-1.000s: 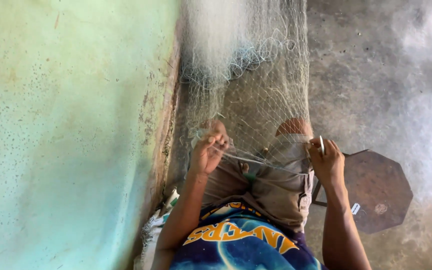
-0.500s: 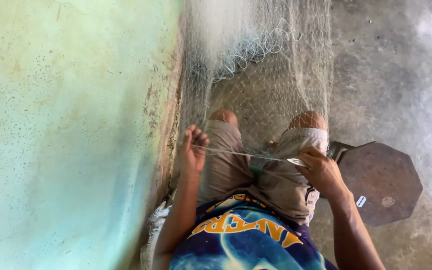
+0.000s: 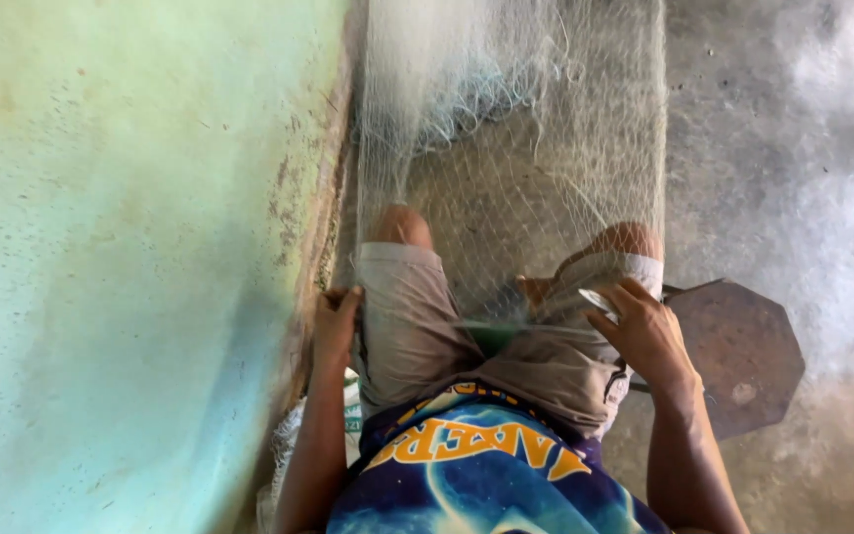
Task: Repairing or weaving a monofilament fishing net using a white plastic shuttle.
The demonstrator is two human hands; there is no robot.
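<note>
A pale, fine-meshed fishing net hangs from above and drapes down over my knees and lap. My left hand is low beside my left thigh, close to the wall, fingers curled on the net's edge. My right hand rests on my right thigh, fingers closed on a thin pale netting needle and a strand of the net. A taut line runs across my lap between the two hands. I sit in grey shorts and a blue and yellow shirt.
A stained green wall fills the left side. Rough grey concrete floor lies on the right. A dark octagonal seat sticks out under my right side. A white sack lies by the wall near my left elbow.
My left hand has dropped from in front of my lap down to the wall side of my thigh, pulling the line out. My right hand has come lower onto the thigh.
</note>
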